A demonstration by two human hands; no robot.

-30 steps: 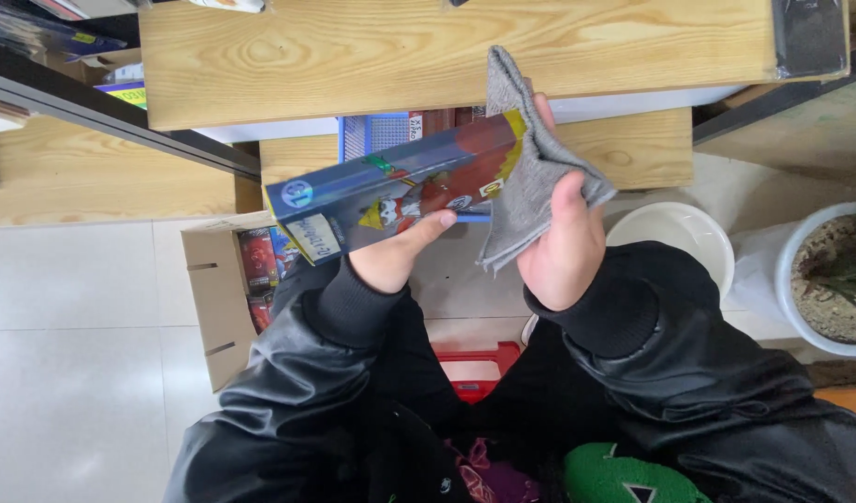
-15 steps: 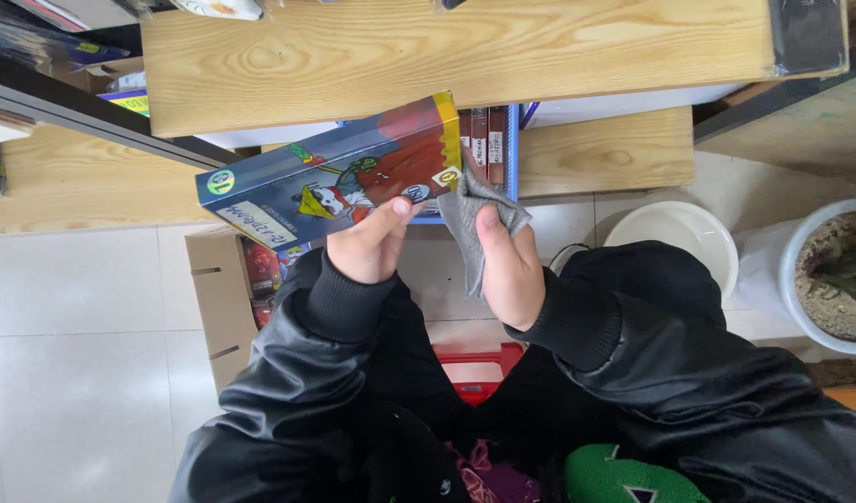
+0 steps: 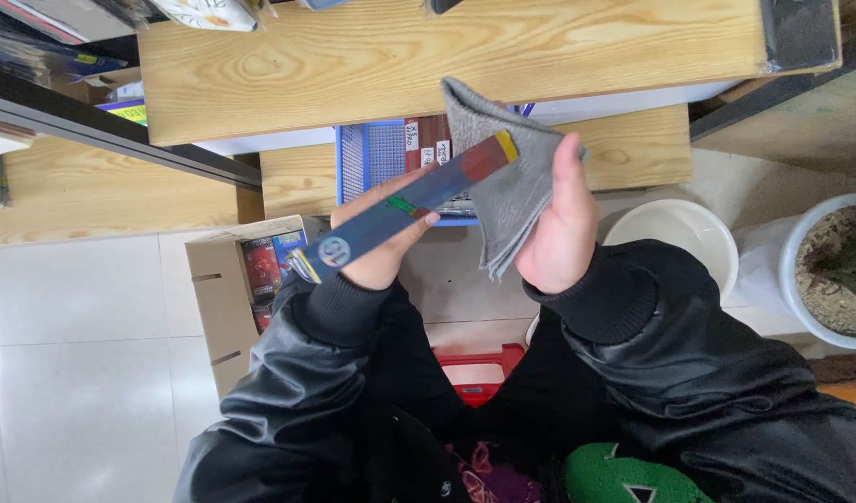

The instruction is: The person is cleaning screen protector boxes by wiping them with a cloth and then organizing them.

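My left hand grips a flat, colourful boxed item, turned so that its narrow blue edge faces the camera. My right hand holds a folded grey cloth pressed against the box's right end, near its red and yellow corner. Both hands are raised in front of a wooden shelf. Black jacket sleeves cover both arms.
A blue mesh basket with packs sits on a lower wooden shelf. An open cardboard box with more packs stands on the tiled floor at left. A white bucket and a potted plant stand at right. A red stool is below.
The boxed item has turned from showing its printed face to showing its thin edge. My right hand with the cloth has moved up and right along the box to its end.
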